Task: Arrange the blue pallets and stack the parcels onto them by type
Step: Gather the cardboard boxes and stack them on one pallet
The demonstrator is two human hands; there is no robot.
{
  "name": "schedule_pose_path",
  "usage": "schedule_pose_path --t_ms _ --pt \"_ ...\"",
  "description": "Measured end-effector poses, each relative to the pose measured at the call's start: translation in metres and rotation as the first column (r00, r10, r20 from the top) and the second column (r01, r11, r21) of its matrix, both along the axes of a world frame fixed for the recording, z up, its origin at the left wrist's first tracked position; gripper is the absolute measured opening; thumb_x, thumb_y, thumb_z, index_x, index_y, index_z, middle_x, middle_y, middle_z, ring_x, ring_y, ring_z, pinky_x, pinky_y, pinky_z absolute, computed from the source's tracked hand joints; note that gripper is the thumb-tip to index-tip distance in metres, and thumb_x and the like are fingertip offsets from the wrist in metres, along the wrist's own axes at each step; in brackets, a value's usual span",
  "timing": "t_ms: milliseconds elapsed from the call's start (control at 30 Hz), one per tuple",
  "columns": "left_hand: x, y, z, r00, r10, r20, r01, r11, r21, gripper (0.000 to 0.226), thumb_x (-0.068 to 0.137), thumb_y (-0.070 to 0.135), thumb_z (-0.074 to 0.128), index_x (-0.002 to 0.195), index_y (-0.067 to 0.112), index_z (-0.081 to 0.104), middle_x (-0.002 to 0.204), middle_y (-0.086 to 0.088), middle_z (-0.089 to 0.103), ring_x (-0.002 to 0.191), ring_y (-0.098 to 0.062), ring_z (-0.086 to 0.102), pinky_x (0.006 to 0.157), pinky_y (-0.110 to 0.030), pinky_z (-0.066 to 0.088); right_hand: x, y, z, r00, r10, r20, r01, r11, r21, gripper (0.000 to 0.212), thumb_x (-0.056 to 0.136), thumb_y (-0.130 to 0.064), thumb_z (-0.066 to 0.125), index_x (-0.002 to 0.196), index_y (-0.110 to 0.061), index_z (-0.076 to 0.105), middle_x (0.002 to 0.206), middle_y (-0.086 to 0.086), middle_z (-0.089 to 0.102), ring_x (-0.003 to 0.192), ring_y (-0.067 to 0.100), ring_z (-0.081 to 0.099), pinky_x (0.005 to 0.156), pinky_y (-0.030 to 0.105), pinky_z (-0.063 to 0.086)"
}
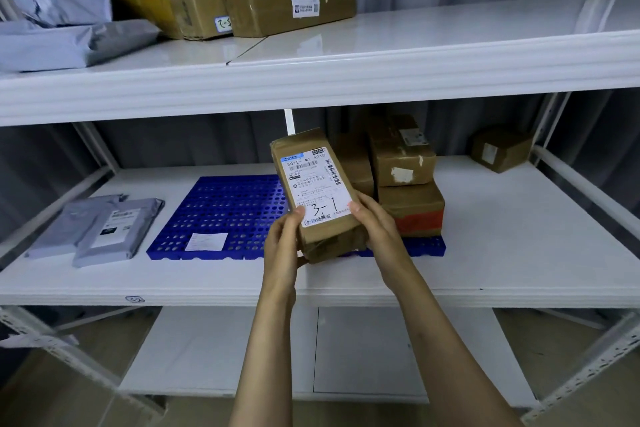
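Head | left hand (284,239), right hand (375,218) grip parcel (318,184) | blue pallet (221,211) partly hidden

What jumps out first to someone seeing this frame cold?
The brown parcel with a handwritten 3-1 on its label, held up centre frame by the left hand and right hand. Behind it on the middle shelf, the blue pallet carries stacked cardboard boxes at its right end; grey mailer bags lie left of it.
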State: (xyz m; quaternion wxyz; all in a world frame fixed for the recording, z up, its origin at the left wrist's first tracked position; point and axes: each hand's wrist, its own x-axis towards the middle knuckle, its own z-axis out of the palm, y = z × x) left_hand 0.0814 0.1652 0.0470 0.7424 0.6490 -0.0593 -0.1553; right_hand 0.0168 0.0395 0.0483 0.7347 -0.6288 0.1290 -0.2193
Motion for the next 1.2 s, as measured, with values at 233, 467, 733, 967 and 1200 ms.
schedule_pose_path --t_ms 233,467,733,967,1200 --pt "0.012 0.001 -0.007 0.994 0.086 -0.067 -0.085 0.996 0.012 0.040 0.093 0.048 0.049 0.122 0.023 0.059 0.110 -0.001 0.069 0.100 -0.020 0.065 0.075 -0.035 0.056 0.011 -0.006 -0.012 0.997 0.010 -0.081 -0.019 0.995 -0.101 0.042 0.092 -0.036 0.060 0.132 -0.027 0.055 0.126 -0.005 0.061 0.116 0.013 0.055 0.084 0.025 0.054" --pt "0.021 0.010 -0.012 0.994 0.091 -0.058 -0.093 0.995 -0.038 0.039 0.081 0.053 0.057 0.112 0.030 0.061 0.114 -0.001 0.069 0.104 -0.019 0.064 0.083 -0.037 0.055 0.024 0.006 -0.012 0.996 0.035 -0.080 -0.046 0.990 -0.137 0.032 0.088 -0.040 0.063 0.118 -0.034 0.056 0.114 -0.016 0.060 0.104 0.004 0.057 0.075 0.018 0.053" --pt "0.032 0.009 -0.011 0.999 0.035 0.016 -0.035 0.999 -0.036 0.053 0.074 0.055 0.058 0.123 0.033 0.058 0.120 0.001 0.065 0.110 -0.017 0.061 0.092 -0.040 0.053 0.041 0.009 -0.014 0.999 -0.024 -0.025 0.021 0.995 -0.098 0.015 0.087 -0.041 0.064 0.101 -0.041 0.056 0.104 -0.019 0.063 0.101 0.009 0.063 0.083 0.031 0.058" --pt "0.056 -0.006 0.002 0.995 0.085 0.050 -0.082 0.995 -0.055 0.034 0.085 0.043 0.061 0.113 0.025 0.064 0.110 0.000 0.070 0.105 -0.016 0.064 0.091 -0.035 0.053 0.055 0.001 -0.010 1.000 -0.029 0.002 0.029 0.995 -0.093 0.015 0.092 -0.035 0.060 0.107 -0.036 0.060 0.103 -0.020 0.065 0.101 0.004 0.063 0.089 0.031 0.056" --pt "0.100 -0.030 0.002 0.993 0.098 0.067 -0.095 0.995 -0.036 0.041 0.092 0.043 0.054 0.119 0.013 0.062 0.113 -0.006 0.068 0.105 -0.018 0.064 0.084 -0.030 0.053 0.078 -0.017 -0.012 0.994 -0.108 -0.027 0.102 0.981 -0.166 0.026 0.096 -0.035 0.055 0.118 -0.023 0.065 0.111 -0.007 0.069 0.110 0.011 0.063 0.096 0.038 0.053"
